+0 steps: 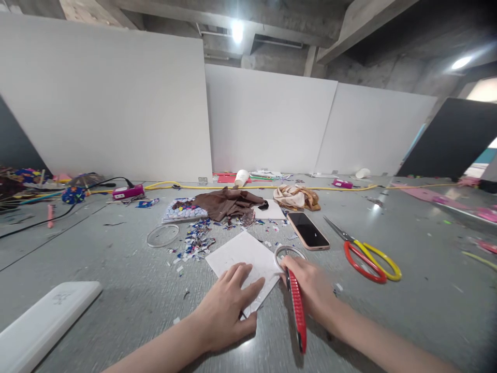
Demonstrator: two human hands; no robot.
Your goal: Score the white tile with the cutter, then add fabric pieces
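Observation:
My left hand [229, 305] rests on a white square sheet [248, 254], its fingers spread and pressing down. My right hand [310, 285] is closed around a red and black ribbed handle, which looks like a utility knife [297, 305]; its blade end is hidden by the fingers. A clear ring [278, 255] lies over the sheet's right corner, right at my right fingertips. Beyond the sheet is a phone [308, 230]. Scissors with red and yellow handles [365, 259] lie open to the right of my right hand.
Colored scraps [196, 241] are scattered behind the sheet, near another clear ring [163, 235]. Brown cloth [231, 203] and a beige cloth bundle [297, 198] lie farther back. A white block [50, 321] stands at the left front. A yellow cable [186, 186] runs along white panels [272, 119].

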